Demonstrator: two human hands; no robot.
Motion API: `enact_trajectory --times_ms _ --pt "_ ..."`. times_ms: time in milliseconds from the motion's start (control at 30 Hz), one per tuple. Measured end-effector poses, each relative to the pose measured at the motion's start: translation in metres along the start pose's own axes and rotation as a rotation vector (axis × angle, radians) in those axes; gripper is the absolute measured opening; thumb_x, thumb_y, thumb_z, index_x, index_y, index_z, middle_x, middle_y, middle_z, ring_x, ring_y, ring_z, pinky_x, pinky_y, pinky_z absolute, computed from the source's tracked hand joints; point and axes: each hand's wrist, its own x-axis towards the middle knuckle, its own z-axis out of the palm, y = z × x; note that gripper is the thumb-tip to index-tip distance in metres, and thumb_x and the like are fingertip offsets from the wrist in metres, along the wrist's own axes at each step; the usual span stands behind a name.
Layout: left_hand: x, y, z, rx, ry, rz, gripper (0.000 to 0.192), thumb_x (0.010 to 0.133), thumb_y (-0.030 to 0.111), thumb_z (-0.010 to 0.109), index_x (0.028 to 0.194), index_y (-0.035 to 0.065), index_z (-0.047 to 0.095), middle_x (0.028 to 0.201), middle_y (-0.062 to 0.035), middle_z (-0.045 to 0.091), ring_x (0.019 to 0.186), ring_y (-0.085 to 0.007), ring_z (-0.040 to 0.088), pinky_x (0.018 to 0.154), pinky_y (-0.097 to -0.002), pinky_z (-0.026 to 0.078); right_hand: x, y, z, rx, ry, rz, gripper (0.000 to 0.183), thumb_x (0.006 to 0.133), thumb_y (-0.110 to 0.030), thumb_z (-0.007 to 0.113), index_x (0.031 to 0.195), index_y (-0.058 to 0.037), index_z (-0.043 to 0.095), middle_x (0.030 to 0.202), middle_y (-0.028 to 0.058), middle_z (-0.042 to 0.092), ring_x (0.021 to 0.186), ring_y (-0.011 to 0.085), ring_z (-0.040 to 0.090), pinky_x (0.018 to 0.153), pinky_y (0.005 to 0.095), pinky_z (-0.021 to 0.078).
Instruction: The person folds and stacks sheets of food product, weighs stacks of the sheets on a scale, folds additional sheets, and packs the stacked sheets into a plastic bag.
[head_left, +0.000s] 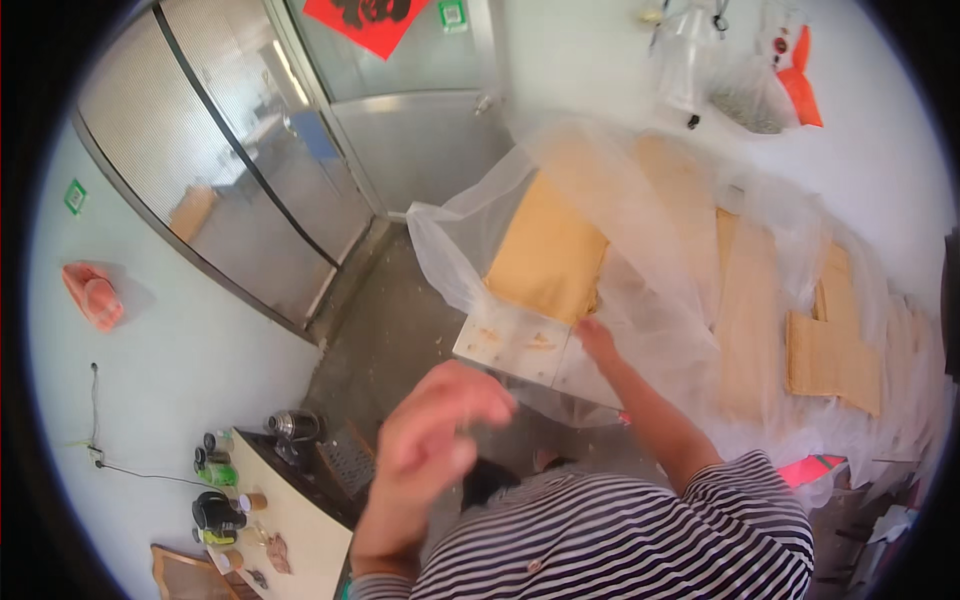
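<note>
My left hand (442, 431) is raised in front of my body, blurred, with fingers curved, thumb apart and nothing seen between them. My right hand (598, 341) reaches to the near corner of a stack of tan sheets (551, 247), perhaps paper or card. Whether its fingers grip the stack or only touch it, I cannot tell. Translucent plastic sheeting (664, 300) drapes over part of this stack and the work table. Beside my right hand the table's pale top (510, 346) shows, marked with brownish stains.
More tan stacks (832, 360) lie under and among the plastic to the right. At lower left, a side table (304, 525) carries bottles and jars, with a metal flask (296, 425) at its far end. A metal door (420, 150) stands beyond the floor (382, 285). Bags (750, 97) hang on the wall.
</note>
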Motion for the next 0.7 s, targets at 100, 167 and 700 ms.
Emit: enact_trajectory --times_ms 100,167,700 --pt "0.066 0.046 -0.014 -0.237 -0.086 -0.081 0.022 0.083 0.019 0.058 0.078 -0.0026 0.061 0.082 -0.0178 0.063 0.07 -0.0294 0.06 0.066 -0.0359 0.051 0.084 0.031 0.001 0.012 0.177 0.006 0.04 0.082 -0.031 0.06 0.11 -0.0026 0.059 0.099 0.0188 0.065 0.094 0.0341 0.061 0.084 0.0406 0.0465" --pt "0.099 0.033 -0.045 -0.403 -0.146 -0.02 0.025 0.083 0.02 0.058 0.068 -0.0006 0.059 0.074 -0.0186 0.063 0.058 -0.0309 0.059 0.054 -0.0387 0.052 0.112 0.047 0.001 0.004 0.339 0.017 0.039 0.082 -0.032 0.06 0.109 -0.0028 0.06 0.098 0.0178 0.066 0.095 0.0324 0.062 0.083 0.0396 0.0469" --pt "0.317 -0.322 -0.302 -0.498 0.039 -0.473 0.016 0.095 0.019 0.053 0.083 0.0074 0.056 0.092 -0.005 0.058 0.093 -0.0203 0.057 0.08 -0.0337 0.048 0.112 -0.013 0.046 -0.333 0.673 0.64 0.051 0.077 -0.038 0.066 0.114 -0.005 0.055 0.103 0.0189 0.064 0.101 0.0378 0.059 0.086 0.0443 0.0462"
